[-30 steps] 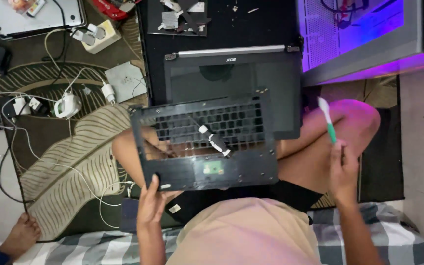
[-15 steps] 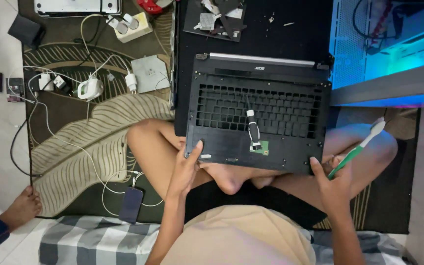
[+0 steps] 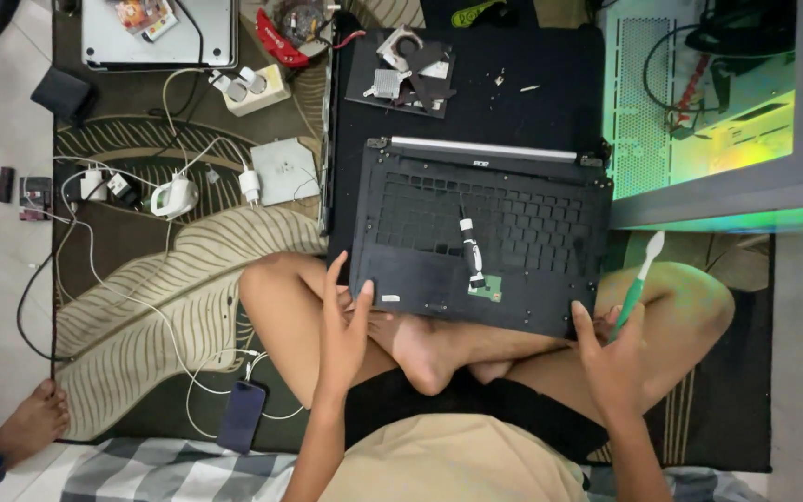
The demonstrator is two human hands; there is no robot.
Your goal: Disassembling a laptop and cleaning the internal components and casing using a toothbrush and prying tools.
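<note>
Now steady the laptop shell (image 3: 485,232) with the left hand (image 3: 344,321), fingers spread on its corner, while the right hand (image 3: 613,358), clamped on the toothbrush (image 3: 640,281), sweeps gently around the screwdriver (image 3: 469,249).

Black keyless laptop shell (image 3: 476,242) flat across lap; green-handled toothbrush (image 3: 638,284) upright.

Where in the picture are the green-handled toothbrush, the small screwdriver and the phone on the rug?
green-handled toothbrush (image 3: 638,279): head view, on the handle above the right hand.
small screwdriver (image 3: 469,248): head view, mid shaft, lying on the laptop shell.
phone (image 3: 241,416): head view, middle of its dark back.
</note>
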